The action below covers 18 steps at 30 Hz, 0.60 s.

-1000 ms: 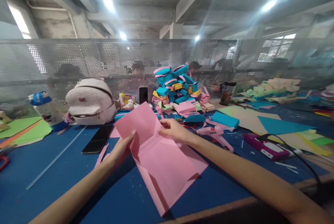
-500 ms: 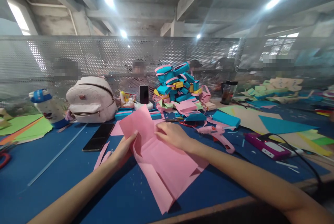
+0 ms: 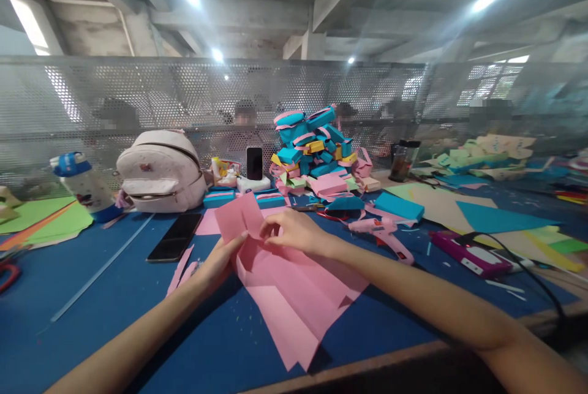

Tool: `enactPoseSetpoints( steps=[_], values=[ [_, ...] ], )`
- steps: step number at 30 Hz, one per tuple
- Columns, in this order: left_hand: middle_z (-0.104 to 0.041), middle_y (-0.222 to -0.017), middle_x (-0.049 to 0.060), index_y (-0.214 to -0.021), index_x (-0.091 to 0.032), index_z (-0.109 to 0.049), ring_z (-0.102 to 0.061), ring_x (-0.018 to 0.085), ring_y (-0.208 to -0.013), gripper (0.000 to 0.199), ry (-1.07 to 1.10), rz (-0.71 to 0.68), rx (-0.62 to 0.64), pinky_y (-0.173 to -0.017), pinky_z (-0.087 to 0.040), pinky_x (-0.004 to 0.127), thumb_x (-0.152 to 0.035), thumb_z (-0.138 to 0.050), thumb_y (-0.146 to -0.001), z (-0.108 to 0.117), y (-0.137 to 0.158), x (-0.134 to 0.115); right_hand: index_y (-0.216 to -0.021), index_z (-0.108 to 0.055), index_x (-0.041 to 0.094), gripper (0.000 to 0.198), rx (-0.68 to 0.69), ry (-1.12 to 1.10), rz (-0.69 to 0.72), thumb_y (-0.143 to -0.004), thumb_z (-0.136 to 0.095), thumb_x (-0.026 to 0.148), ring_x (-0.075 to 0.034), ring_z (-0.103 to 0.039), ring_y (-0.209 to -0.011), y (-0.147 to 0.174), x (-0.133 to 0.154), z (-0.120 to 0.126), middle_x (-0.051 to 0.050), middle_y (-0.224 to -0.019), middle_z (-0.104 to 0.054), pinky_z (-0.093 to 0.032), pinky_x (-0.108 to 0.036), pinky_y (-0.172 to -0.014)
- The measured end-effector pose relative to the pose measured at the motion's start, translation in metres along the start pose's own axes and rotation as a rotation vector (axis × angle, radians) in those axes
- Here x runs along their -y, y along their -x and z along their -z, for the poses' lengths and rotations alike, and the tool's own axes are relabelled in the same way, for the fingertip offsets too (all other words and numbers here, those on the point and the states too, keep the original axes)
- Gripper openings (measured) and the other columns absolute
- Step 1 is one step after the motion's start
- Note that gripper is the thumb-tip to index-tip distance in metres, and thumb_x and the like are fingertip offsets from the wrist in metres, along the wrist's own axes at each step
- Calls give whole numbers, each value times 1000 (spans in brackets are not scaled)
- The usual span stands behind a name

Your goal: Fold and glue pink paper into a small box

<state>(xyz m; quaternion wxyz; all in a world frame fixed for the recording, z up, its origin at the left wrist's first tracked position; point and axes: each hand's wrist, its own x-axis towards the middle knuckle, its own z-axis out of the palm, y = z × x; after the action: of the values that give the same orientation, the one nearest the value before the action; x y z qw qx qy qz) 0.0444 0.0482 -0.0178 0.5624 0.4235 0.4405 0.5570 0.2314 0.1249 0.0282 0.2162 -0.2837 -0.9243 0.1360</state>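
Observation:
A creased pink paper sheet (image 3: 294,277) is held up at its far end above the blue table, its near end reaching toward the front edge. My left hand (image 3: 225,259) grips its left side, thumb on top and the other fingers hidden beneath. On the upper right part of the sheet, my right hand (image 3: 294,231) has its fingers bent and drawn together at a fold. Its fingertips are partly hidden, and the paper appears pinched there. Thin pink paper strips (image 3: 181,271) lie left of my left forearm.
A pink glue gun (image 3: 383,234) and a purple power bank (image 3: 473,256) with a cable lie at right. A black phone (image 3: 174,238), a white backpack (image 3: 163,173) and a bottle (image 3: 87,185) are at left. Blue and pink paper pieces (image 3: 316,149) are piled before the mesh partition (image 3: 193,87).
My right hand has shifted slightly left along the fold, its fingers more curled. The sheet's far end is bent lower, and its near end has swung a little right.

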Motion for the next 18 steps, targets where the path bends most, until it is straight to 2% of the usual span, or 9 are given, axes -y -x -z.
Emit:
enactPoseSetpoints(
  steps=[3, 9, 13, 18],
  values=[
    [-75, -104, 12, -106, -14, -69, -70, 30, -96, 43, 9, -9, -2, -82, -56, 35, -44, -75, -75, 0, 0, 1, -88, -75, 24, 9, -8, 8, -12, -82, -71, 29, -15, -67, -74, -1, 3, -2, 0, -85, -75, -37, -22, -58],
    [-76, -90, 7, -84, -18, -73, -70, 26, -93, 23, 53, 35, -84, -82, -55, 31, -38, -75, -72, 3, -1, 1, -83, -74, 22, 25, -80, 104, 27, -90, -62, 43, -16, -65, -71, -3, 10, -7, -3, -82, -75, -32, -25, -56],
    [-76, -89, 5, -82, -22, -73, -69, 26, -94, 20, 48, 27, -92, -82, -56, 31, -39, -73, -72, 5, -3, 3, -89, -72, 22, 18, -78, 82, 35, -91, -61, 35, -16, -63, -75, -3, 8, -9, -3, -89, -74, -33, -24, -58],
    [-76, -98, 5, -89, -21, -73, -69, 28, -101, 25, 32, -7, -97, -85, -56, 32, -39, -76, -71, 3, -1, 3, -95, -71, 22, 13, -75, 41, 37, -91, -59, 26, -15, -63, -77, -3, 5, -9, -2, -93, -73, -34, -24, -61]
  ],
)
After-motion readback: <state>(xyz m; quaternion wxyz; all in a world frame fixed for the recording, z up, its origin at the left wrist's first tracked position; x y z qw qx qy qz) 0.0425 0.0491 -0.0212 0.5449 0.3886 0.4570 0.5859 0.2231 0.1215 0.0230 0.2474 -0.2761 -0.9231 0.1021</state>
